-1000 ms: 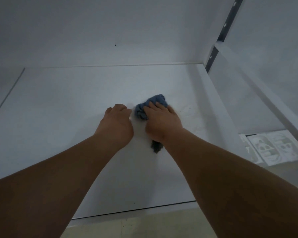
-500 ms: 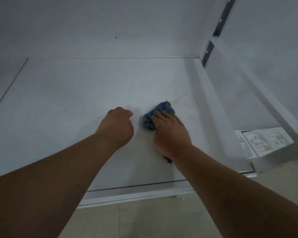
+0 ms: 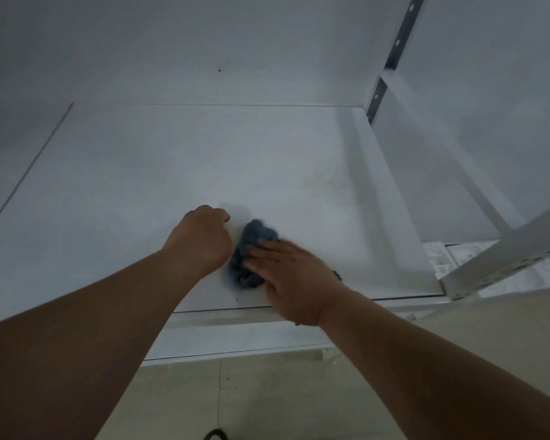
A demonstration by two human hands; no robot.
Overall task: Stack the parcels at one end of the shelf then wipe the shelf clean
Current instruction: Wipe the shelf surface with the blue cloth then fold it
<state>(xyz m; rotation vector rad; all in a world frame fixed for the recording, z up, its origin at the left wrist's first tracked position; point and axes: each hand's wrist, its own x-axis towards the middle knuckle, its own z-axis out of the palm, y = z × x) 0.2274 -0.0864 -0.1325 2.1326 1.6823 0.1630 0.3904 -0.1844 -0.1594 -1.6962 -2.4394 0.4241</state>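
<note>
While your flat right hand [image 3: 294, 277] presses the blue rag [image 3: 251, 252] on the shelf [image 3: 172, 160], keep your curled, seemingly empty left hand [image 3: 200, 239] clear and push toward that faint smudge [image 3: 318, 182].

Our two bare forearms reach forward from lower corners, converging toward middle. Our left hand [image 3: 200, 239] sits knuckles-up, fingers curled under into loose fist, holding nothing we can see, wrist straight. Our right hand [image 3: 294, 277] lies palm-down, fingers [image 3: 261, 249] extended flat and pointing left-forward, slightly motion-blurred, pressing on blue cloth [image 3: 250, 246]; wrist bent a little inward. Our hands sit just beside each other, not touching.
</note>
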